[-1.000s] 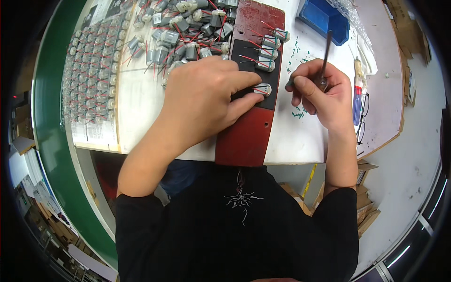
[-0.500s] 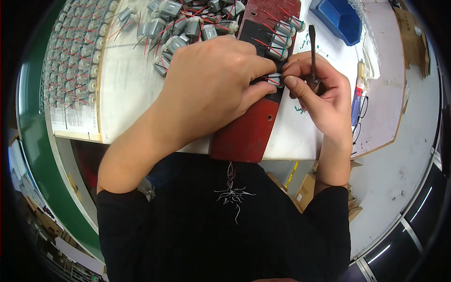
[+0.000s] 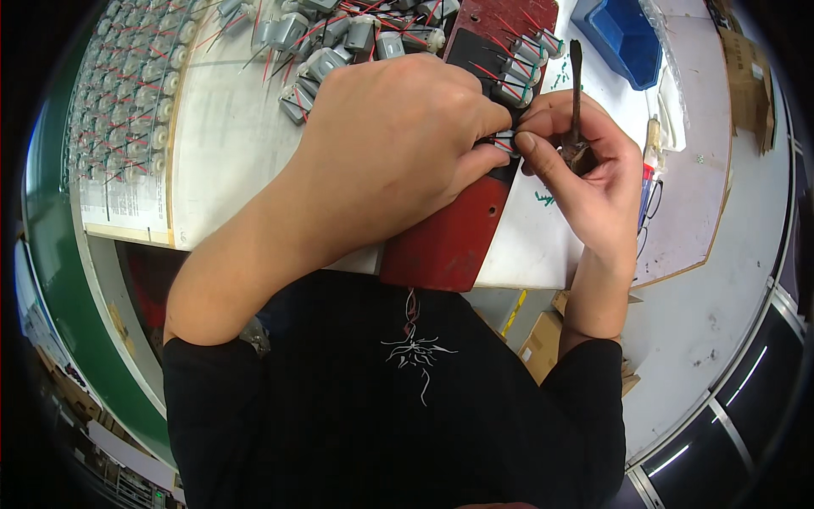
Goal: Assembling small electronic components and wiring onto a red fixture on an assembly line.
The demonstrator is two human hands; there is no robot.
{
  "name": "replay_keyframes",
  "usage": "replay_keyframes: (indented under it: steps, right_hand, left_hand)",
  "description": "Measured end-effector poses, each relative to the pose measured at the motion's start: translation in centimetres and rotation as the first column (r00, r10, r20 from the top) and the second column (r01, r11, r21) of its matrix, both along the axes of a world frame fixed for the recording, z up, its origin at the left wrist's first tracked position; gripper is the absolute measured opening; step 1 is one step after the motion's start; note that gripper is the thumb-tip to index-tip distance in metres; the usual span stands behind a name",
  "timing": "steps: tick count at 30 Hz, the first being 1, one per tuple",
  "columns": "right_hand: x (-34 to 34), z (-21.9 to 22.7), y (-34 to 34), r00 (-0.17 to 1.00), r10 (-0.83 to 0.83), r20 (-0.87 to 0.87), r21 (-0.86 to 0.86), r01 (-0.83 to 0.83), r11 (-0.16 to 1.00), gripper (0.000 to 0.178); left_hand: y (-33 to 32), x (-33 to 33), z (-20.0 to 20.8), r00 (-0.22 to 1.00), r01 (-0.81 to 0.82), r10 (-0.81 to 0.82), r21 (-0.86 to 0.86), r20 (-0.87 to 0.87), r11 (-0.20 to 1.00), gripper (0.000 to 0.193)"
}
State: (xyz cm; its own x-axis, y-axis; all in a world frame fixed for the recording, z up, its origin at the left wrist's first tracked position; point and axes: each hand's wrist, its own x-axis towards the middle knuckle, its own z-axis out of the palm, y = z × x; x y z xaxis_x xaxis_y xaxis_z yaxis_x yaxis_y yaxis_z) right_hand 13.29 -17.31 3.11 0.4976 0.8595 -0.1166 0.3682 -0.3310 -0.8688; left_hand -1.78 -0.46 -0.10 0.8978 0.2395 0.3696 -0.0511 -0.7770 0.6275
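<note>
On a red fixture board (image 3: 445, 242) with a black strip, a small motor (image 3: 506, 144) with red and black wires sits between my hands. The thumb and forefinger of my left hand (image 3: 398, 136) are closed on it from the left, hiding most of its body. My right hand (image 3: 593, 161) keeps a dark screwdriver (image 3: 577, 93) in its curled fingers, blade pointing away from me. Its thumb and forefinger pinch close to the motor's right end; what lies between those tips is too small to make out. Several finished-looking motors (image 3: 519, 81) stand in a row just beyond.
Loose grey motors (image 3: 326, 61) with wires pile up at the far left of the board. A clear tray of motors (image 3: 127, 110) lies at the left. A blue bin (image 3: 623, 42) stands far right, with green scraps (image 3: 545, 198) and eyeglasses (image 3: 651, 208) nearer.
The whole view has shifted slightly. Both hands stay at the same motor, with only small finger movement; the right hand still keeps the screwdriver.
</note>
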Motion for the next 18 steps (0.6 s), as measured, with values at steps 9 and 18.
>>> replay_keyframes:
  steps: [9, 18]
  right_hand:
    - [0.2, -0.3, 0.0, 0.998, -0.001, -0.064, 0.013, 0.002, 1.0, 0.013]
    - [0.1, -1.0, -0.4, 0.974, -0.07, -0.215, 0.059, 0.085, 0.995, 0.016]
  left_hand:
    - [-0.1, 0.2, 0.2, 0.999, -0.018, 0.016, 0.029, 0.042, 0.999, 0.024]
    - [-1.3, 0.6, -0.4, 0.992, -0.074, 0.076, -0.019, 0.1, 0.997, 0.026]
